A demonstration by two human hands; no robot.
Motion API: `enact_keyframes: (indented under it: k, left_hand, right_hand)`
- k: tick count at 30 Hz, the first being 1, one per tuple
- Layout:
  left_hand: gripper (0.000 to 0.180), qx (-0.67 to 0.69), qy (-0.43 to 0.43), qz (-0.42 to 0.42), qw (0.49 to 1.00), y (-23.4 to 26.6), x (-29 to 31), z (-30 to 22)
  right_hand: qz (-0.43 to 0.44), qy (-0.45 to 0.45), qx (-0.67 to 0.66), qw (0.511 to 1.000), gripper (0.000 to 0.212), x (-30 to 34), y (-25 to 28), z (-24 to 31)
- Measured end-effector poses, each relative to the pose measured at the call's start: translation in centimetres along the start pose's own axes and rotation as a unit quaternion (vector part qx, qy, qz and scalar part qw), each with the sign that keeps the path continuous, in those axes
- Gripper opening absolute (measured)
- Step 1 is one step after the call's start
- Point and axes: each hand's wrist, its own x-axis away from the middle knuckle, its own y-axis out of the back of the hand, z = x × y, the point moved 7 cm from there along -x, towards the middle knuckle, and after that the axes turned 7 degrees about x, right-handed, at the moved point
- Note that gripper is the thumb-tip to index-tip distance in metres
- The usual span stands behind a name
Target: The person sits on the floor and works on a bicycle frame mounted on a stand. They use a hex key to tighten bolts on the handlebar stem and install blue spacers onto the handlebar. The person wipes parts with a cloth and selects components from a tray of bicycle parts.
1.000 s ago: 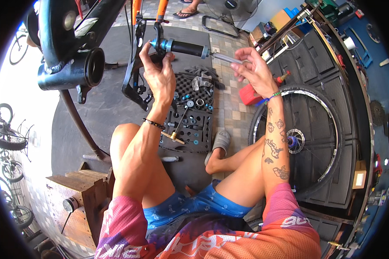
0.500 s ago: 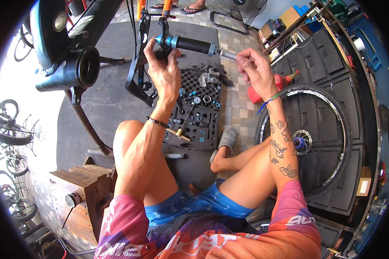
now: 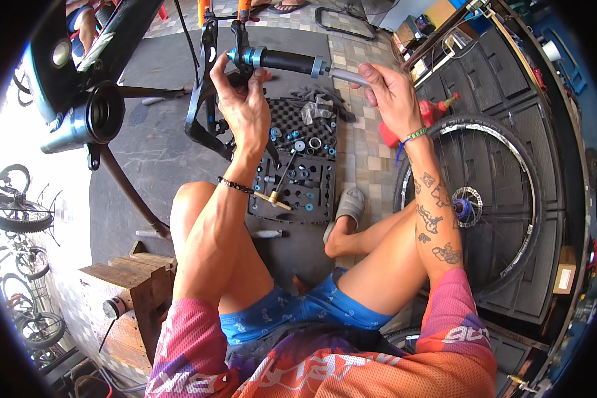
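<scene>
A black cylindrical press tool with blue rings [image 3: 288, 61] lies nearly level through the end of a black bike linkage arm [image 3: 241, 43]. My left hand [image 3: 242, 109] grips the tool's blue left end at the linkage, index finger and thumb bent on either side. My right hand [image 3: 393, 96] is closed round a silver wrench [image 3: 343, 75], thumb on top; its far end meets the press tool's right end. How the wrench fits there is too small to tell. Left of my left hand stands a dark bike frame [image 3: 89, 116] with an open round shell.
Below my hands, a foam tool case [image 3: 292, 189] holds several blue and black fittings, with a brass-coloured T-handled tool [image 3: 275, 198] across it. A bike wheel [image 3: 471, 205] leans at right beside a red can [image 3: 431, 113]. A wooden block [image 3: 123, 285] stands at lower left.
My right hand has closed more fully round the wrench, with the thumb now on top. The frame, linkage and left hand have shifted slightly left in view.
</scene>
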Motion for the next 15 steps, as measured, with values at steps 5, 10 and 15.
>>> enact_keyframes:
  k: [5, 10, 15]
  left_hand:
    - [0.055, 0.008, 0.013, -0.002, 1.000, -0.2, 0.2, 0.0]
    - [0.056, 0.028, 0.007, 0.009, 1.000, -0.6, 0.3, 0.1]
    - [0.056, 0.018, 0.009, 0.008, 1.000, -0.6, 0.3, 0.0]
  right_hand:
    - [-0.061, 0.105, 0.013, 0.993, 0.033, 0.4, 0.1, 1.7]
    - [-0.106, 0.129, 0.016, 0.986, 0.033, 0.6, 0.0, 1.4]
    - [-0.128, 0.165, 0.037, 0.977, 0.036, 0.8, 0.6, 2.7]
